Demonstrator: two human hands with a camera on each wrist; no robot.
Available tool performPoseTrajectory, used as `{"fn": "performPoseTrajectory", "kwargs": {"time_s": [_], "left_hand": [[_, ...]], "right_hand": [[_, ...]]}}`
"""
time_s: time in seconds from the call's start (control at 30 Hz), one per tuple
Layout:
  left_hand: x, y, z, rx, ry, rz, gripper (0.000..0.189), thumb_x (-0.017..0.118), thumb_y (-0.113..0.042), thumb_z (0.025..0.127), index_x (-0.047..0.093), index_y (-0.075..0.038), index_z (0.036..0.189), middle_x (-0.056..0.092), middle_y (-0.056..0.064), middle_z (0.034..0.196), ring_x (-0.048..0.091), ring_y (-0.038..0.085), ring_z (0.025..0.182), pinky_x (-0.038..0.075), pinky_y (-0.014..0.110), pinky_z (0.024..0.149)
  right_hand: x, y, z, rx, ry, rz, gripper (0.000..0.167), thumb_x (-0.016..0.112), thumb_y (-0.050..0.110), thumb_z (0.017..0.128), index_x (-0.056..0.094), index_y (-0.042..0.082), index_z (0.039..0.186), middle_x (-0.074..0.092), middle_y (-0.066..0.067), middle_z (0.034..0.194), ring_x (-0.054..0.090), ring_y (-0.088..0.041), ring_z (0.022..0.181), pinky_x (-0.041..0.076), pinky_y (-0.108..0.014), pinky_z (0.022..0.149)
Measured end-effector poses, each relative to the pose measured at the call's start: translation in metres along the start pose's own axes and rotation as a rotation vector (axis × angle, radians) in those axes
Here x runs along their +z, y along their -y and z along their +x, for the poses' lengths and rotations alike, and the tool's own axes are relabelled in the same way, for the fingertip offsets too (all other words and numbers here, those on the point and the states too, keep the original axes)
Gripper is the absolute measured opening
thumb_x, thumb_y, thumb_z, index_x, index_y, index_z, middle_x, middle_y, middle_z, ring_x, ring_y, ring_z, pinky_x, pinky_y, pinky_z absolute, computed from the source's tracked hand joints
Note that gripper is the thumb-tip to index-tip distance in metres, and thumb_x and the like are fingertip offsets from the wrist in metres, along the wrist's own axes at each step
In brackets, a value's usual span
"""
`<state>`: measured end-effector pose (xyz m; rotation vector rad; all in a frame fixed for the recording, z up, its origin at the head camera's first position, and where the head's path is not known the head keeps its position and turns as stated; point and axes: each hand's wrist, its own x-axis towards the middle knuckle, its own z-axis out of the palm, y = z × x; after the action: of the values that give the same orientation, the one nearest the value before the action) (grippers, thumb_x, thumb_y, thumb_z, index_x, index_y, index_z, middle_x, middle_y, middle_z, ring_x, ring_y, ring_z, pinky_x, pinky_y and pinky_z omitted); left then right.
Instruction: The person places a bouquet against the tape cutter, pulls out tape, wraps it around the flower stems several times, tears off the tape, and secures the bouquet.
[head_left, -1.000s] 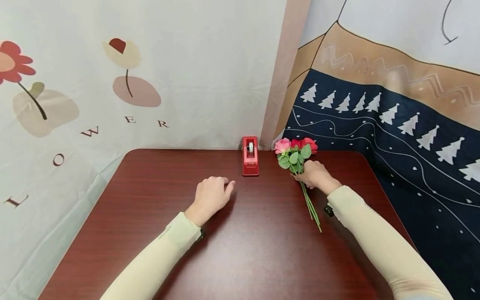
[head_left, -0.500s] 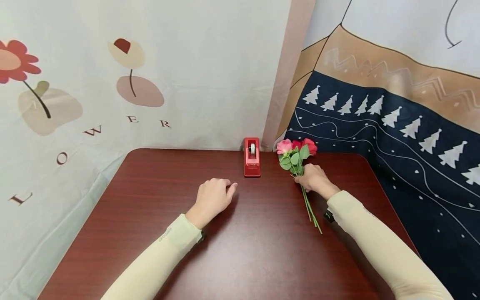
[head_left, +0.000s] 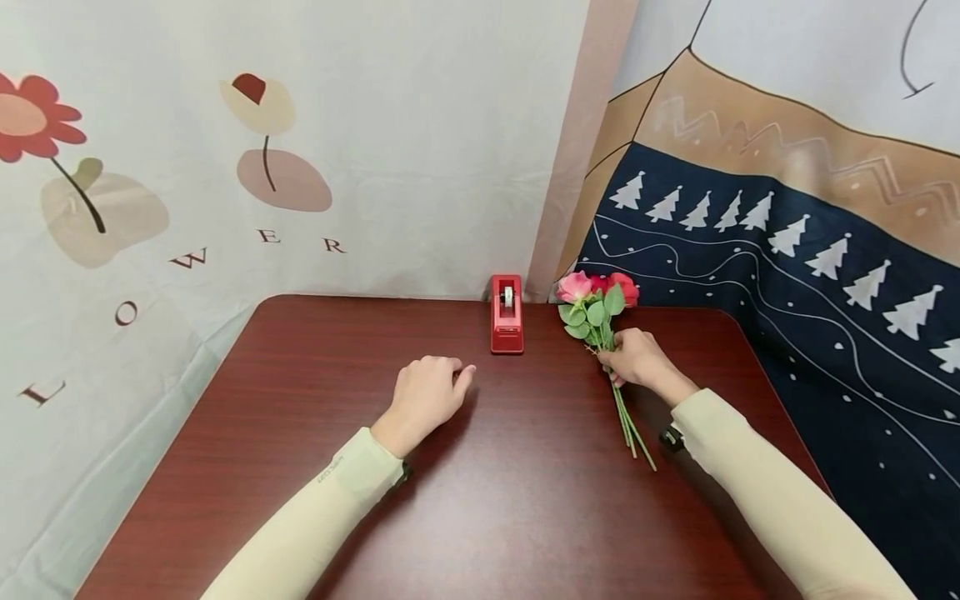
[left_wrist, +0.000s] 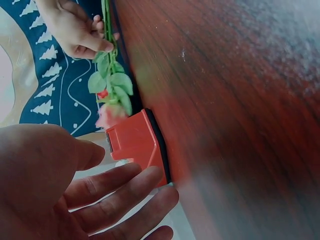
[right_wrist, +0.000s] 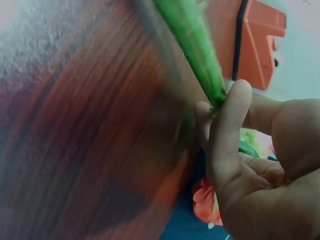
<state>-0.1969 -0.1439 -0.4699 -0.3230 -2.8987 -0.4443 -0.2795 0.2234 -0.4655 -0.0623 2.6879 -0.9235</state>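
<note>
My right hand (head_left: pixel 640 362) pinches a bunch of roses (head_left: pixel 576 287) by the green stems, just below the leaves. Pink and red blooms point toward the table's far edge, and the loose stem ends trail back toward me. Seen from the right wrist, thumb and fingers close round the stems (right_wrist: pixel 197 47). My left hand (head_left: pixel 423 396) holds nothing over the middle of the table; in the left wrist view its fingers (left_wrist: pixel 107 210) are spread and loosely bent. Ahead of it stands a red tape dispenser (head_left: pixel 507 337), apart from both hands.
The dark reddish-brown table (head_left: pixel 300 433) has rounded far corners. Behind it hangs a pale cloth (head_left: pixel 420 150) printed with flowers and letters. A navy cloth (head_left: pixel 750 275) with white trees hangs along the right side.
The right hand and the roses have shifted slightly to the right, and the stem ends have swung a little right. The left hand stays in place. The head view has turned slightly.
</note>
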Motion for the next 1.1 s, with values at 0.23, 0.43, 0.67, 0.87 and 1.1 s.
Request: {"fn": "performPoseTrajectory", "kwargs": {"time_s": [0.23,0.43,0.67,0.87,1.1], "left_hand": [[-0.001,0.001,0.002,0.002,-0.003,0.002,0.033,0.064,-0.040,0.110,0.085,-0.017,0.100,0.082,0.008,0.086,0.073,0.035,0.068,0.058,0.051,0.061],[-0.003,-0.001,0.001,0.013,-0.025,0.013,0.032,0.064,-0.038,0.110,0.086,-0.016,0.101,0.083,0.007,0.087,0.072,0.033,0.068,0.058,0.049,0.061],[-0.016,-0.033,-0.012,0.201,-0.154,0.017,0.030,0.071,-0.036,0.106,0.079,-0.019,0.082,0.075,-0.001,0.073,0.072,0.027,0.064,0.056,0.046,0.055],[-0.032,-0.061,-0.024,0.353,-0.354,0.001,0.043,0.072,-0.027,0.103,0.057,-0.021,0.062,0.056,-0.006,0.059,0.057,0.020,0.051,0.043,0.035,0.046],[-0.048,-0.066,-0.022,0.339,-0.395,-0.078,0.047,0.074,-0.024,0.102,0.049,-0.021,0.061,0.045,-0.006,0.058,0.035,0.010,0.052,0.024,0.025,0.050]], "right_hand": [[-0.010,0.008,-0.015,-0.118,-0.086,0.105,0.018,0.068,0.016,0.107,0.069,0.000,0.100,0.076,-0.010,0.076,0.075,-0.013,0.057,0.066,-0.039,0.064],[-0.022,0.031,-0.025,-0.299,-0.178,0.005,0.015,0.069,0.016,0.108,0.071,0.002,0.106,0.075,-0.009,0.071,0.072,-0.014,0.055,0.060,-0.030,0.055],[-0.006,0.064,-0.025,-0.662,-0.238,-0.301,0.016,0.076,0.011,0.103,0.075,0.001,0.115,0.079,-0.008,0.082,0.077,-0.020,0.069,0.065,-0.042,0.072],[0.027,0.097,-0.016,-0.823,-0.118,-0.458,0.004,0.075,0.005,0.100,0.074,0.004,0.103,0.077,-0.007,0.088,0.074,-0.021,0.080,0.064,-0.042,0.078],[0.064,0.121,-0.003,-0.874,0.118,-0.521,0.005,0.074,0.009,0.104,0.077,0.010,0.100,0.077,-0.003,0.085,0.069,-0.012,0.076,0.063,-0.032,0.077]]}}
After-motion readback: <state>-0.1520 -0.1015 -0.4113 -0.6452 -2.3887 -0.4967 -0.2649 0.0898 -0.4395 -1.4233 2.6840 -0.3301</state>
